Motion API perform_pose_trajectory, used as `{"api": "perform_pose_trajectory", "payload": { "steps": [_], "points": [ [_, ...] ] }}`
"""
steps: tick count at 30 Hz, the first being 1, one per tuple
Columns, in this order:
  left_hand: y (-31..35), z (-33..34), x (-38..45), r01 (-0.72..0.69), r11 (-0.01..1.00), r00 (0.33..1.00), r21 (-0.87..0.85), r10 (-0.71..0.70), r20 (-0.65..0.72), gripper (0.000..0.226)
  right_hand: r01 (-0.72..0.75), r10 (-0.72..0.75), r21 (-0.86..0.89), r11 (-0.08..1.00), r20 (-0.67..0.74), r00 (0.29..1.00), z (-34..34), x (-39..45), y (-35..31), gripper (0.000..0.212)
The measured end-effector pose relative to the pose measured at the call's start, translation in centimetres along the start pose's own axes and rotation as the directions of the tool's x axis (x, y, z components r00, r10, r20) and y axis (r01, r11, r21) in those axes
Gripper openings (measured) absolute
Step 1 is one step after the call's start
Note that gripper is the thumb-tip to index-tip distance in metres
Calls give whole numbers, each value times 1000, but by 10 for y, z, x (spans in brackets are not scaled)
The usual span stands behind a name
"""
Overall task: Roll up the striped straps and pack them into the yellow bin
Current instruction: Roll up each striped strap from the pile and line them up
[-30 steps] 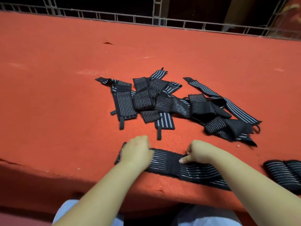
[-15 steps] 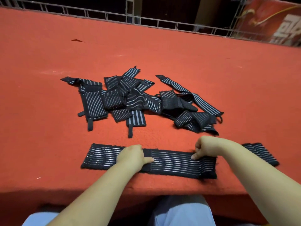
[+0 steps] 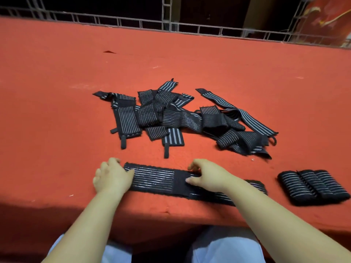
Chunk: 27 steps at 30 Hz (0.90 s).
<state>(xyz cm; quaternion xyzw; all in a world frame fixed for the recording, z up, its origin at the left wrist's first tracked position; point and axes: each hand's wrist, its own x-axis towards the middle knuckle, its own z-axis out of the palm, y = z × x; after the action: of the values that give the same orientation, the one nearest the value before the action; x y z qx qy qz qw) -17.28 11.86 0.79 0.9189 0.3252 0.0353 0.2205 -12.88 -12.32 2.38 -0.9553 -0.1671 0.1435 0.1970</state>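
Observation:
A long black strap with thin white stripes [image 3: 157, 180] lies flat along the near edge of the red table [image 3: 57, 120]. My left hand [image 3: 112, 177] covers its left end with curled fingers, the thumb lying on the fabric. My right hand [image 3: 207, 174] sits on the strap's middle, with bent fingers on the far edge and the thumb pressed on top. The strap's right part runs under my right forearm. A loose pile of striped straps [image 3: 180, 118] lies behind the hands. The yellow bin is not in view.
Three rolled straps [image 3: 313, 187] lie side by side at the near right of the table. A metal grid railing [image 3: 171, 27] runs along the table's far edge. My knees in light trousers [image 3: 224, 249] show below the near edge.
The strap's left end, spread out flat half a second ago, now ends under my left hand, and my right hand has slid left from the right end to the middle. The camera shifted too.

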Motion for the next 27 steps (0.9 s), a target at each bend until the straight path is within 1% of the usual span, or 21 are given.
{"api": "perform_pose_trajectory", "payload": {
  "steps": [2,3,5,6,7,8,9,10,11,12,14,15,16,17,18,19,21,22,23,24,27],
  "points": [
    [-10,1,1,55,998,997,26,-56,46,57,63,-62,35,997,-39,997,15,9,-18,40],
    [-13,3,2,60,998,996,-9,-59,72,55,90,-87,54,994,-49,995,21,12,-26,41],
    [-16,5,2,27,988,994,-153,-10,113,43,132,-126,116,984,-63,990,31,18,-40,48],
    [-16,3,0,-21,972,993,-234,47,104,36,152,-140,167,974,-83,987,34,19,-46,53],
    [-12,1,-2,-102,949,990,-300,127,67,26,184,-157,225,957,-130,979,35,19,-51,57],
    [-7,-4,-5,-194,914,977,-356,214,18,15,223,-171,285,932,-194,966,33,18,-57,61],
    [1,-11,-9,-282,864,954,-417,300,-22,9,265,-178,345,900,-264,948,28,17,-62,63],
    [12,-20,-12,-362,803,923,-473,380,-62,14,302,-174,402,865,-323,930,20,16,-68,62],
    [25,-30,-15,-426,740,891,-520,442,-101,17,331,-164,448,831,-372,914,9,15,-73,58],
    [39,-42,-18,-475,680,863,-559,485,-142,17,356,-148,477,803,-419,896,-3,15,-77,50],
    [68,-67,-23,-530,562,825,-635,515,-233,19,421,-126,492,762,-526,841,-30,13,-85,22],
    [82,-80,-26,-525,493,822,-694,506,-261,20,454,-104,513,729,-572,814,-44,10,-88,9],
    [95,-91,-30,-493,412,827,-766,495,-266,19,488,-74,548,679,-610,789,-57,7,-91,4],
    [108,-102,-34,-452,323,832,-832,490,-261,16,523,-49,578,627,-641,766,-69,3,-95,2],
    [119,-112,-39,-413,243,833,-878,492,-255,13,559,-29,584,589,-676,737,-81,-3,-97,6],
    [128,-121,-43,-378,174,828,-909,502,-248,11,591,-13,567,574,-716,698,-92,-9,-101,9],
    [143,-135,-50,-331,44,798,-943,547,-254,11,640,18,534,552,-775,631,-110,-21,-108,9],
    [147,-139,-52,-325,-5,774,-946,573,-269,13,657,31,536,530,-787,617,-117,-26,-110,5],
    [149,-141,-54,-332,-36,755,-943,589,-288,16,663,44,549,509,-786,617,-122,-32,-111,3],
    [149,-139,-56,-346,-47,742,-937,597,-304,18,658,62,572,490,-775,628,-125,-37,-112,8],
    [144,-127,-60,-434,-18,709,-901,611,-353,23,604,103,659,448,-709,698,-121,-46,-109,39]
  ]
}}
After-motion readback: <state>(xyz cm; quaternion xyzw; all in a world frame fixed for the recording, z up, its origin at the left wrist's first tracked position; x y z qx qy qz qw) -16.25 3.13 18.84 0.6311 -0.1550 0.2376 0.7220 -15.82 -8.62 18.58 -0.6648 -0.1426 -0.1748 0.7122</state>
